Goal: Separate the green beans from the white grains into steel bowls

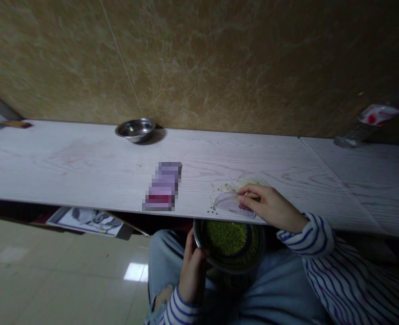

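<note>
My left hand [193, 268] grips the left rim of a metal bowl [258, 264], thumb over the edge. Green beans [225, 237], which look like mung beans, lie in the bowl, over my lap just under the table edge. Over the table, my right hand [270, 205] is closed, its thumb and fingers pinching a flat, pale purple, ribbed, fan-shaped piece [228, 201] near a reddish part. Along its far side lies a thin spread of whitish bits [235, 184] with small dark beans among them. A few beans [213, 210] sit left of the piece.
A pixelated purple rectangular object [163, 185] lies left of my right hand. Farther back stands a shallow metal bowl [136, 130]. A clear bottle [372, 117] with a red-and-white label is at the right by the wall. Below the table's front edge, an open drawer [87, 221] sticks out.
</note>
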`<state>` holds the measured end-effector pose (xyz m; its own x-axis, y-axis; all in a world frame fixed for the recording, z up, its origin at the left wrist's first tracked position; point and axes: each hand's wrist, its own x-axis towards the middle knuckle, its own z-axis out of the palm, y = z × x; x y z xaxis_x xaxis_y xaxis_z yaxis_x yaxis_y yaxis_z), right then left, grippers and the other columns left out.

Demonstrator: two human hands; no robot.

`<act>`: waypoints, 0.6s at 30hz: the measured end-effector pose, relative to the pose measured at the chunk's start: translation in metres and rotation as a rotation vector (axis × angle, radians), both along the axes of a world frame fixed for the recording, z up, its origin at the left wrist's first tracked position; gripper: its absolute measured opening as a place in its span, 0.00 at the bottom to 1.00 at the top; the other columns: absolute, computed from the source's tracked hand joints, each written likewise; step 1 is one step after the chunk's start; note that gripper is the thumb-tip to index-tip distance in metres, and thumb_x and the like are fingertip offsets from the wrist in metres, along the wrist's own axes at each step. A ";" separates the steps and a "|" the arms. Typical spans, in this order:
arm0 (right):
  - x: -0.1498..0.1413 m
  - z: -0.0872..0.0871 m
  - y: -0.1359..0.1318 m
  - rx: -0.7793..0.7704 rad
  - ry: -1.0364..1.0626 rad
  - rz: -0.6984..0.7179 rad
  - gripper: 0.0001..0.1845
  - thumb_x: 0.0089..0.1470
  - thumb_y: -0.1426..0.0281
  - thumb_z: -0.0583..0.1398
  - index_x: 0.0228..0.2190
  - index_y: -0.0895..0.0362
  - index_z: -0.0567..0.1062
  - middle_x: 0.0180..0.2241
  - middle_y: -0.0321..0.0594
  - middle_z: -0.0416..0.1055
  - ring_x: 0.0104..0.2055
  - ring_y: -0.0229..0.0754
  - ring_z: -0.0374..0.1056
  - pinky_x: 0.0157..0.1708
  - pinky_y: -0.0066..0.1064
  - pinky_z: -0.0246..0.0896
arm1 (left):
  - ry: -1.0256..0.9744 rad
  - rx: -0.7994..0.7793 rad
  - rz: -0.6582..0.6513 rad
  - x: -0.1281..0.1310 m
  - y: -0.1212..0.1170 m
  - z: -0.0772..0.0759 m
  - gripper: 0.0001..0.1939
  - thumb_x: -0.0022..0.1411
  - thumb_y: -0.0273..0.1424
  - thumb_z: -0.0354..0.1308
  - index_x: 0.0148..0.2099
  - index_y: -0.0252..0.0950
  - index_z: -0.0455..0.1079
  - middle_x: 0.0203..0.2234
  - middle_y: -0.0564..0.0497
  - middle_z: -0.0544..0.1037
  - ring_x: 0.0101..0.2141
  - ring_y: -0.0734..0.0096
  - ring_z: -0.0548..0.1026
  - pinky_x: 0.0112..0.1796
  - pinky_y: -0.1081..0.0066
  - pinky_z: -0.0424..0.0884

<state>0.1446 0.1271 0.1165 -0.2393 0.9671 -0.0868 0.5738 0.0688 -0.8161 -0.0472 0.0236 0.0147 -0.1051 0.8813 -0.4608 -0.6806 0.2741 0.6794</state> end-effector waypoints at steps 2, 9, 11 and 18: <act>0.002 0.000 0.000 -0.002 -0.005 -0.021 0.07 0.55 0.65 0.58 0.34 0.54 0.74 0.29 0.40 0.79 0.31 0.43 0.76 0.27 0.30 0.66 | -0.014 -0.008 -0.005 0.000 0.000 0.001 0.29 0.48 0.28 0.59 0.56 0.42 0.69 0.46 0.47 0.77 0.45 0.54 0.73 0.48 0.56 0.67; 0.005 -0.001 -0.002 -0.005 -0.014 -0.039 0.06 0.55 0.67 0.58 0.33 0.54 0.74 0.28 0.40 0.79 0.30 0.43 0.76 0.27 0.30 0.66 | -0.034 0.006 -0.020 0.001 0.000 0.004 0.29 0.49 0.27 0.59 0.56 0.41 0.68 0.47 0.47 0.78 0.48 0.53 0.72 0.49 0.57 0.67; 0.003 0.000 -0.003 -0.011 -0.011 -0.027 0.05 0.55 0.68 0.58 0.33 0.54 0.74 0.28 0.40 0.79 0.31 0.42 0.76 0.28 0.29 0.66 | -0.040 0.016 -0.023 0.001 0.000 0.004 0.29 0.49 0.27 0.59 0.56 0.41 0.68 0.46 0.47 0.78 0.49 0.53 0.72 0.49 0.57 0.67; 0.003 0.003 -0.006 -0.042 -0.026 -0.019 0.07 0.56 0.67 0.58 0.34 0.55 0.74 0.30 0.41 0.80 0.33 0.43 0.77 0.29 0.29 0.66 | -0.055 0.010 -0.023 0.002 -0.002 0.003 0.31 0.49 0.28 0.60 0.58 0.42 0.67 0.49 0.45 0.78 0.49 0.51 0.73 0.47 0.55 0.68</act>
